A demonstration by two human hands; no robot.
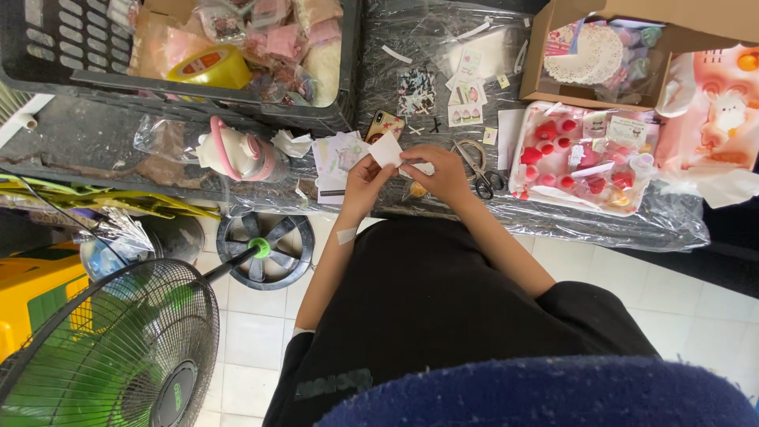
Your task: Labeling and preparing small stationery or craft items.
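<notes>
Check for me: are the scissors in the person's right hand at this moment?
No. The scissors lie on the plastic-covered table just beside the right hand, which pinches a small white piece.

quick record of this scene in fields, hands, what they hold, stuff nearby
left hand: holds white paper square
right hand: pinches small white piece
beside right hand: scissors
beside left hand: phone, pink and white bottle
right side: tray of red items, cardboard box
floor: green fan
</notes>
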